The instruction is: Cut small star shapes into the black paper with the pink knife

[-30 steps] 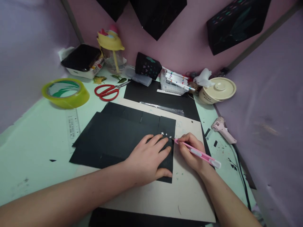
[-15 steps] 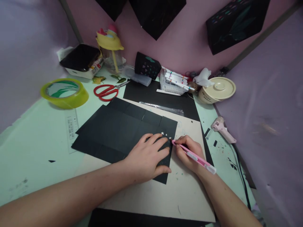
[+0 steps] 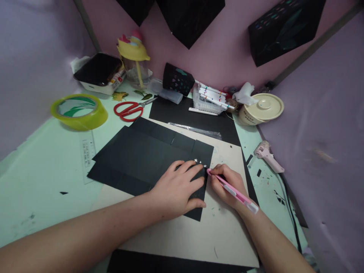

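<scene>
My left hand (image 3: 182, 185) lies flat with its fingers spread on a black sheet of card (image 3: 133, 155) that has slits and fold lines in it. Just beyond the fingertips are small white shapes, two stars (image 3: 205, 166) and a triangle, near the card's right edge. My right hand (image 3: 227, 184) is closed around a pink craft knife (image 3: 234, 192) with a pale grip. Its tip meets the right edge of the card beside the stars; the blade itself is too small to make out. Beneath the card lies a pale board (image 3: 222, 235).
At the left are yellow tape (image 3: 96, 119), red-handled scissors (image 3: 129, 110) and a clear ruler (image 3: 87, 151). Markers (image 3: 212, 94) fill a basket at the back. A lidded cream bowl (image 3: 260, 110) and a pink glue gun (image 3: 269, 157) with its cord stand right. Black boxes (image 3: 284, 30) hang above.
The whole view has shifted very slightly. The pink craft knife's rear end has tilted a little lower; my left hand stays in place on the card.
</scene>
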### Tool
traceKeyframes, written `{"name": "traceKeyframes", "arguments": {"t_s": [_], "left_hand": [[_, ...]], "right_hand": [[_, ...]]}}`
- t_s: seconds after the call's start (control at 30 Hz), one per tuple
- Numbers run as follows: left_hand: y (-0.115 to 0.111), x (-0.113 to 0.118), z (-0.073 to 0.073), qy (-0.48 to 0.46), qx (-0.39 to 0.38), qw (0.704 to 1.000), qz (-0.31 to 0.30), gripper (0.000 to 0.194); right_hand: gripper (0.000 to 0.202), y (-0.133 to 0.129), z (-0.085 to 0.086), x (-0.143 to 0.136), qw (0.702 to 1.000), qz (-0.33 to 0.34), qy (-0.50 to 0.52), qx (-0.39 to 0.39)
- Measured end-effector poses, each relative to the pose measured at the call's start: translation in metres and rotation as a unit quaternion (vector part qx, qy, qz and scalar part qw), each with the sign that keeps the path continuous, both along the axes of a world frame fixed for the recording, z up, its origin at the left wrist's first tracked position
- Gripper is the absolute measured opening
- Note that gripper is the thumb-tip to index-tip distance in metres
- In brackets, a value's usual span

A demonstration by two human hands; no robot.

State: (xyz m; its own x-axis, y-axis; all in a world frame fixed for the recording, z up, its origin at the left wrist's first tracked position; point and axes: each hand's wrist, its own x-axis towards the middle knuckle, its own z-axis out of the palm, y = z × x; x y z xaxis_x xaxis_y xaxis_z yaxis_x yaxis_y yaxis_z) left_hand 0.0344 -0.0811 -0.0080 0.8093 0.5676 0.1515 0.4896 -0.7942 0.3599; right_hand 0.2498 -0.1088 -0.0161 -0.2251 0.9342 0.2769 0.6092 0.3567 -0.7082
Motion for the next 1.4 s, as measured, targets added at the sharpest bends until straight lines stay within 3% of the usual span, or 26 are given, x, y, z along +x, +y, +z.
{"name": "traceKeyframes", "arguments": {"t_s": [0.53,0.8,1.4], "left_hand": [[-0.0002,0.0004,0.0006,0.006,-0.001,1.0,0.004,0.051],[0.0012,0.0022,-0.0012,0.02,-0.011,1.0,0.01,0.062],[-0.0002,0.0008,0.0007,0.023,-0.011,1.0,0.01,0.066]], "right_hand": [[0.015,0.0001,0.0005,0.0006,1.0,0.01,-0.009,0.012],[0.015,0.0014,0.0008,-0.0026,0.994,0.034,-0.075,0.068],[0.014,-0.0011,-0.0005,-0.0016,0.994,0.03,-0.075,0.071]]}}
